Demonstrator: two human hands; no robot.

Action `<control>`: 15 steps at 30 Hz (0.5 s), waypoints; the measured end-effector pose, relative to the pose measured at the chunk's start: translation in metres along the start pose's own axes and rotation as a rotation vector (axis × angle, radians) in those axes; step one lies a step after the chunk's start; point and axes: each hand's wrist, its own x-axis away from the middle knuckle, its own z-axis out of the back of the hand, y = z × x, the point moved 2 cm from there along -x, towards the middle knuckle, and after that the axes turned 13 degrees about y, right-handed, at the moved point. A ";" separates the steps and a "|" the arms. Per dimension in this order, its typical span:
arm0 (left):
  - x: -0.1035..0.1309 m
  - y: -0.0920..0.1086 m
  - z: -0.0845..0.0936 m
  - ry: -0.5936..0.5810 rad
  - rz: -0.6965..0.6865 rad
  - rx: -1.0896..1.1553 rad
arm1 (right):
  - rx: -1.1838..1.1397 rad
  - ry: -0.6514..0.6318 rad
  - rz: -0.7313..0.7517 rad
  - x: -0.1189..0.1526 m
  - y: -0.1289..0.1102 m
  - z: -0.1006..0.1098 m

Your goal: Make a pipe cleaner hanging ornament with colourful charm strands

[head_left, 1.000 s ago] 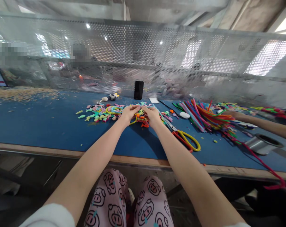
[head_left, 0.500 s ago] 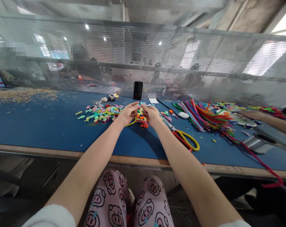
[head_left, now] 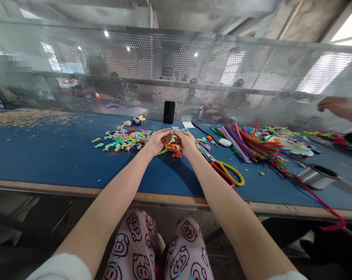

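Head camera view: a small light-blue piece [head_left: 172, 131], fuzzy-looking and slim, sits at the fingertips of two bare hands above a blue table [head_left: 62, 163]. Its full shape is partly hidden by the fingers. The left hand [head_left: 159, 141] is curled, its thumb and fingertips drawn narrow on one side of the piece; the right hand [head_left: 185, 141] mirrors it on the other side, fingertips closed in a narrow pinch. The two hands nearly meet (how firmly each one grips is too small to tell).

Beneath and beside them spreads a pile of small colored pieces [head_left: 120, 143], in green, pink and yellow, with orange pieces [head_left: 176, 150] near the right hand. Scissors [head_left: 240, 179] with red and yellow handles lie to the right, near a white oval object [head_left: 225, 142] and a bundle of bright fuzzy stems [head_left: 246, 142]. Farther right, a metal container [head_left: 316, 178] stands near a pink strand [head_left: 318, 199] that runs over the table edge. A black phone [head_left: 169, 112] leans upright before a perforated screen [head_left: 164, 58], while a second person's hand [head_left: 336, 106] is raised at far right.
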 end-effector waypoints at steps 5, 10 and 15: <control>0.001 -0.002 -0.001 0.004 -0.020 -0.019 | -0.075 0.015 0.016 0.000 -0.002 0.001; 0.002 -0.004 0.000 -0.010 -0.035 -0.005 | -0.112 -0.066 0.010 0.001 -0.004 -0.002; -0.001 -0.004 0.003 0.003 -0.031 0.011 | -0.198 -0.099 -0.063 0.004 -0.005 -0.003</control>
